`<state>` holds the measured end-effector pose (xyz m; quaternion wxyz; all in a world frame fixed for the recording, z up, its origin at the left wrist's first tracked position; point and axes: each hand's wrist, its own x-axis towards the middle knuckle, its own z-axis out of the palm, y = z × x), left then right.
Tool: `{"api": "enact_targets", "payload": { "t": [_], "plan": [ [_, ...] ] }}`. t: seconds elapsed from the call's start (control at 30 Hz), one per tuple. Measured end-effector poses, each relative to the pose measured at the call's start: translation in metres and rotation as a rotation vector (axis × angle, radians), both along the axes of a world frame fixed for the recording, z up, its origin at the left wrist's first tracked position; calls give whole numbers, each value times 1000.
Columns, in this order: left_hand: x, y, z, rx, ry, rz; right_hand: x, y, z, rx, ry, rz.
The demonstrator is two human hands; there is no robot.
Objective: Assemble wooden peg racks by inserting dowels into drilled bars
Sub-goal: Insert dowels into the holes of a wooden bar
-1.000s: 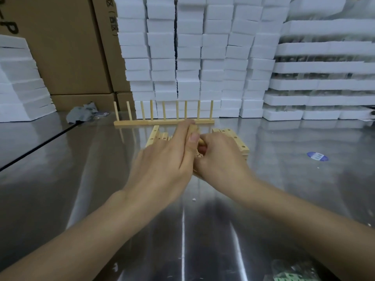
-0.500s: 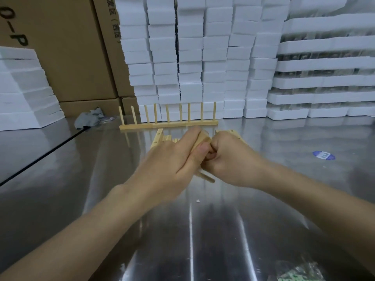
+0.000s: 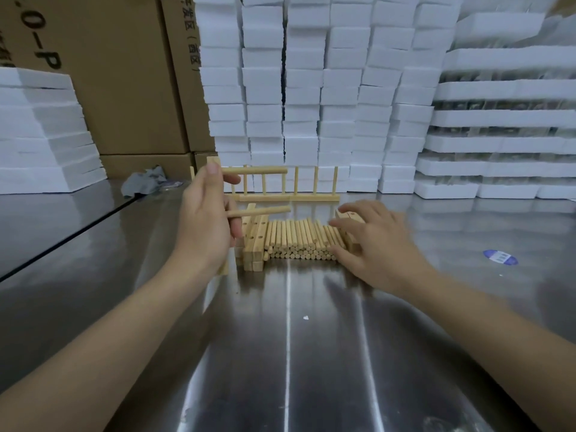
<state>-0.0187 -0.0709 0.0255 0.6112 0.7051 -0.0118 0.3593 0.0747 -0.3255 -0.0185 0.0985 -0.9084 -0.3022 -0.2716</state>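
My left hand [image 3: 202,226] grips a drilled wooden bar [image 3: 223,270] upright above the steel table. Two dowels, an upper one [image 3: 258,170] and a lower one [image 3: 265,211], stick out of the bar to the right. My right hand [image 3: 377,244] hovers with spread fingers over the right end of a pile of loose dowels [image 3: 296,240], holding nothing; it is blurred. Stacked drilled bars [image 3: 254,241] lie left of the pile, and more bars [image 3: 349,217] sit on its right. A finished peg rack [image 3: 311,198] stands behind them.
White foam blocks [image 3: 311,88] are stacked in a wall along the back, with more foam [image 3: 40,135] at the left and cardboard boxes [image 3: 124,73] between. A crumpled grey cloth [image 3: 146,180] and a blue sticker [image 3: 500,257] lie on the steel table [image 3: 280,353].
My hands, pressed together over the bar before, have separated. The left lifted the bar upright with two dowels in it. The right moved right, over the dowel pile.
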Motion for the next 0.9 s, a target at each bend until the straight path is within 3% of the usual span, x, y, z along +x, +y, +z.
{"api": "enact_targets", "payload": {
  "t": [0.17, 0.47, 0.6, 0.7, 0.8, 0.9],
  "plan": [
    [-1, -9, -6, -10, 22, -71, 1, 14, -11, -69, -18, 34],
    [0, -18, -17, 10, 53, -132, 0, 15, -14, 13, -82, 58],
    [2, -16, -20, -17, 70, -140, -7, 16, -5, 83, -211, 63],
    [5, -12, -20, -124, 112, -172, -20, 16, 7, 394, -167, 110],
    [6, -8, -19, -207, 156, -258, -32, 16, 18, 887, 190, 262],
    [6, -8, -19, -273, 159, -332, -39, 17, 23, 1068, 396, 352]
  ]
}}
